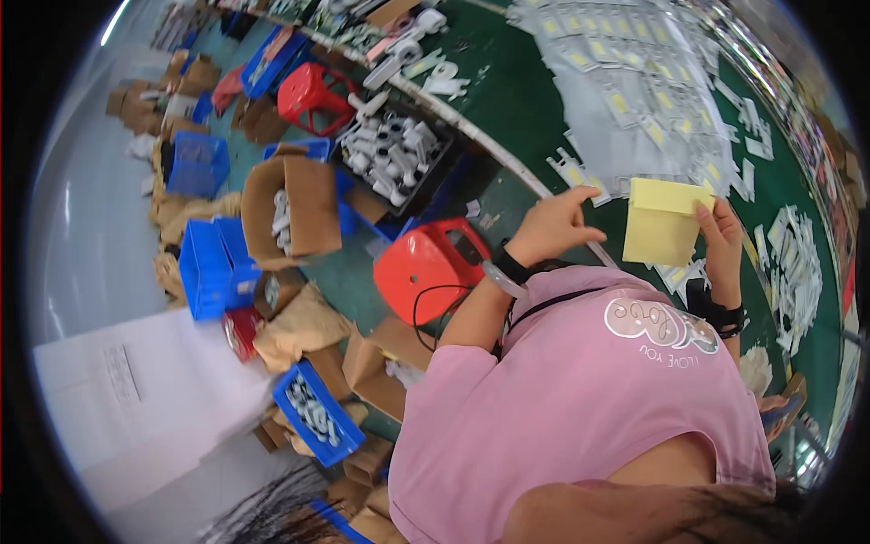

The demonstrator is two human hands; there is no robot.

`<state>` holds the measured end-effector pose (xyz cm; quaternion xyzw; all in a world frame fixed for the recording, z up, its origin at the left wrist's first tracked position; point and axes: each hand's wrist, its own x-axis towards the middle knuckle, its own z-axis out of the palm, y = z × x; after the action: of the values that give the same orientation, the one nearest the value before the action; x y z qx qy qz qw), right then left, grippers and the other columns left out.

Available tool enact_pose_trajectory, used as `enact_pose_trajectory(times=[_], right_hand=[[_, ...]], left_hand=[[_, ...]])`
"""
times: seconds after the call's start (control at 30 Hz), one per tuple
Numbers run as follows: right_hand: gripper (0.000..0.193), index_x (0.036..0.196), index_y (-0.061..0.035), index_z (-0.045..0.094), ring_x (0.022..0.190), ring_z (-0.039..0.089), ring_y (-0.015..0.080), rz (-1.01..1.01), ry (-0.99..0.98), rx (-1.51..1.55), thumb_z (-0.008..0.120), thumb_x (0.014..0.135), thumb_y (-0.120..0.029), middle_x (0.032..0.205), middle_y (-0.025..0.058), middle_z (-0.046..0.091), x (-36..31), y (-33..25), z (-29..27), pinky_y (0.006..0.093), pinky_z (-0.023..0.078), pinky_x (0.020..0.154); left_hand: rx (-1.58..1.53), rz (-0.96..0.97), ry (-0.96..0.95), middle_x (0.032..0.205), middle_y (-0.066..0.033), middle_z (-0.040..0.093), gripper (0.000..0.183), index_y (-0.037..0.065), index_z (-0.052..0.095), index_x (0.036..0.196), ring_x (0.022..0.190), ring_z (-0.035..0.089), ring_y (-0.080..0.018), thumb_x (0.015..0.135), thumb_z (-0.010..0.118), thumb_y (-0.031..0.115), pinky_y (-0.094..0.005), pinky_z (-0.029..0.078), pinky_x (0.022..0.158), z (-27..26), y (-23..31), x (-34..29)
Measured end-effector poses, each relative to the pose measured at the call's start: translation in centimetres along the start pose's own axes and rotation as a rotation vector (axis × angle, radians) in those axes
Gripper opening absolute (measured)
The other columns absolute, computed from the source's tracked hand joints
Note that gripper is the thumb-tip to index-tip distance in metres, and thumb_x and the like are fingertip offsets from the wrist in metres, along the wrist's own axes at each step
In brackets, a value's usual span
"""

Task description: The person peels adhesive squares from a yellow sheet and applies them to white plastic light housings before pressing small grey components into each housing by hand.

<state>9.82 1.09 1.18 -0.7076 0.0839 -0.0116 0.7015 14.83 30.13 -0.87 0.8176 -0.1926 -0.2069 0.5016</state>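
Observation:
My right hand [719,238] pinches a pale yellow paper sheet [660,238] by its right edge, with the thumb over the front. The upper part of the sheet is folded over or overlapped by another layer; which of the two I cannot tell. To the left of the sheet, my left hand [564,223] is held up with thumb and forefinger apart and nothing between them. Beyond both hands lie rows of flat white plastic parts [621,107] with yellow patches, on a clear plastic sheet over the green bench. A few loose white parts [573,168] are nearest my left fingertips.
More white parts [790,272] are heaped on the bench at the right. Left of me stand a red stool [421,276], a black crate [405,198] of white fittings, a cardboard box [313,208] and blue bins [204,272]. Another person's hand [772,405] shows at the lower right.

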Motion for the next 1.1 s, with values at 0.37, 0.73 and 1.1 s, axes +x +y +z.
enact_pose_trajectory(times=[0.37,0.73,1.1], right_hand=[[0.025,0.111,0.0002,0.059,0.088,0.06,0.006,0.179,-0.271,-0.04,0.056,0.096,-0.02,0.101,0.0027,0.065,3.4,2.7,3.2,0.0202,0.046,0.076],[0.026,0.109,0.0009,0.061,0.078,0.056,0.0028,0.219,-0.369,-0.015,0.057,0.095,-0.02,0.093,-0.0003,0.065,4.5,3.4,4.9,0.0171,0.042,0.068],[0.024,0.102,0.0007,0.062,0.08,0.052,0.006,0.025,-0.331,-0.235,0.056,0.094,-0.021,0.089,-0.002,0.061,2.5,0.5,6.9,0.0215,0.043,0.072]], left_hand=[[-1.877,-0.149,0.728,0.059,0.0032,0.043,0.021,0.011,0.062,0.087,0.044,0.036,-0.0093,0.091,0.061,0.032,-0.0237,0.026,0.038,-4.1,-19.4,-13.9],[-1.136,-0.158,2.213,0.122,-0.0154,0.056,0.067,0.005,0.054,0.12,0.108,0.054,-0.0334,0.087,0.044,0.063,-0.042,0.043,0.093,0.2,-22.2,-49.0],[-0.941,-0.456,1.914,0.104,-0.0059,0.059,0.028,0.006,0.055,0.115,0.087,0.058,-0.0167,0.093,0.057,0.024,-0.0297,0.048,0.073,-7.1,-20.7,-46.0]])
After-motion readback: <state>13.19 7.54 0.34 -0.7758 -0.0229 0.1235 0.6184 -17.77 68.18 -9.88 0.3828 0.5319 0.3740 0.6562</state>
